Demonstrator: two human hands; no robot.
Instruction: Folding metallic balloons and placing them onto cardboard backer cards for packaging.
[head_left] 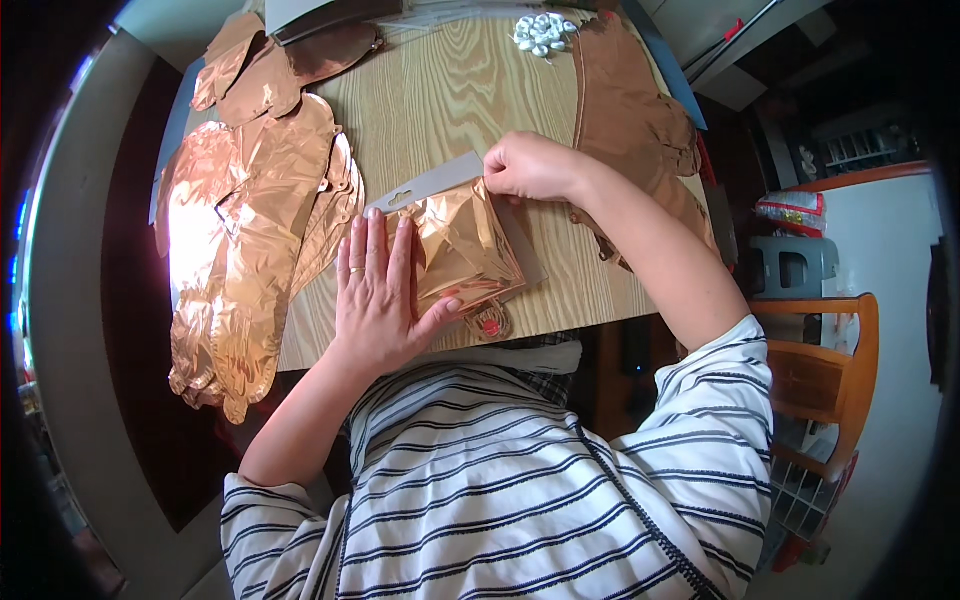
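A folded rose-gold foil balloon (455, 235) lies on the wooden table in front of me, with what looks like a clear plastic bag (440, 180) with a hang hole along its far edge. My left hand (378, 285) presses flat on the foil's left side, fingers stretched out. At the far right corner, my right hand (520, 168) is closed in a pinch on the bag's edge; its fingertips are partly hidden. I cannot tell whether the foil is fully inside the bag. Beside the near edge sits a small brown coil (490, 322) with a red spot.
Flat foil balloons (250, 230) lie piled on the left, some hanging over the table's edge. More copper-coloured foil (625, 110) covers the right side. Small white-silver rolls (543, 35) are heaped at the back. A wooden chair (830, 380) and a grey stool (795, 265) stand at right.
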